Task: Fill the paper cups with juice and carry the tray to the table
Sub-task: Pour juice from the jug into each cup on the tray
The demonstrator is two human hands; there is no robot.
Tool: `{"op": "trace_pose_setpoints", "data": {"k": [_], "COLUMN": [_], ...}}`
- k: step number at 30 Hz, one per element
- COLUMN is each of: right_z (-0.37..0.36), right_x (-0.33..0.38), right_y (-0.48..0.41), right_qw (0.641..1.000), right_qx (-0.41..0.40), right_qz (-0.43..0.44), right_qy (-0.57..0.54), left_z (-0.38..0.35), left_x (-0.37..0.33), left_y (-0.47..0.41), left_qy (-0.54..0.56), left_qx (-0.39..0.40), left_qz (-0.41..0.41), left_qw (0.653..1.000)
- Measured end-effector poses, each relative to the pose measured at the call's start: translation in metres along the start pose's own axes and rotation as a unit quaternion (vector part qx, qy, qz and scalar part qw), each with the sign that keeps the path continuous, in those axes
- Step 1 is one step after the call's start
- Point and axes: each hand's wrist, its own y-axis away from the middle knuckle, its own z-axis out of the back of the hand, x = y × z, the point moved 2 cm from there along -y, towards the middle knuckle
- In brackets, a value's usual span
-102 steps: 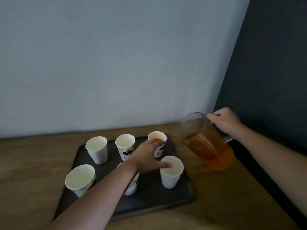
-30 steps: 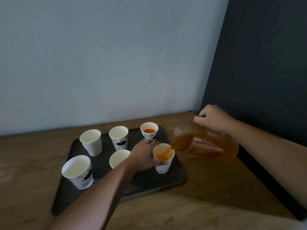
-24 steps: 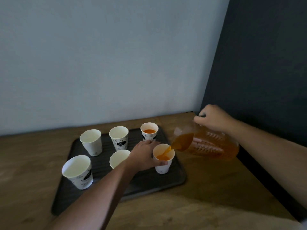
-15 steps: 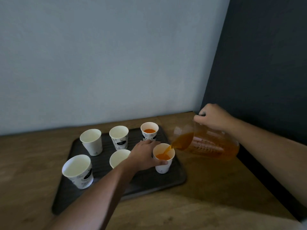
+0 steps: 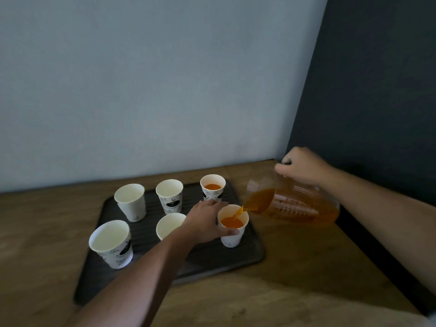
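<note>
— Where's the left hand [image 5: 204, 220]?
— Centre of the frame, forearm rising from the bottom edge, fingers curled in a grip.
— The right hand [image 5: 300, 165]?
— Right of centre, fist closed, knuckles up, forearm from the right edge.

Six cups [image 5: 169, 196] on tray [image 5: 212, 263], tray on counter [image 5: 295, 267], jug [image 5: 292, 204] right of tray, wall [image 5: 153, 90] behind
</note>
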Motion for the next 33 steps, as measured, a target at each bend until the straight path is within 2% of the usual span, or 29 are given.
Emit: {"op": "trace_pose_setpoints", "data": {"k": [12,24,33], "right_z": [0.000,-0.009,0.022], "right_x": [0.003,-0.012,0.015], "right_y": [0.003,0.011,0.000], "right_qw": [1.000,0.992,0.990], "right_qx": [0.009,-0.047,-0.078], "right_qz": [-0.007,-0.059,-0.012], "right_qy": [-0.023,-0.103,-0.113], "left_z": [0.000,0.002,0.029], "left_x": [0.000,0.000,0.007], "left_y": [-0.002,-0.001,0.019], "left_qy": [0.000,-0.023,-0.025], "left_qx": [0.000,-0.014,-0.039], "left_qz": [-0.006,-0.013,0.018], "left_qw": [1.000,1.000,0.999]}}
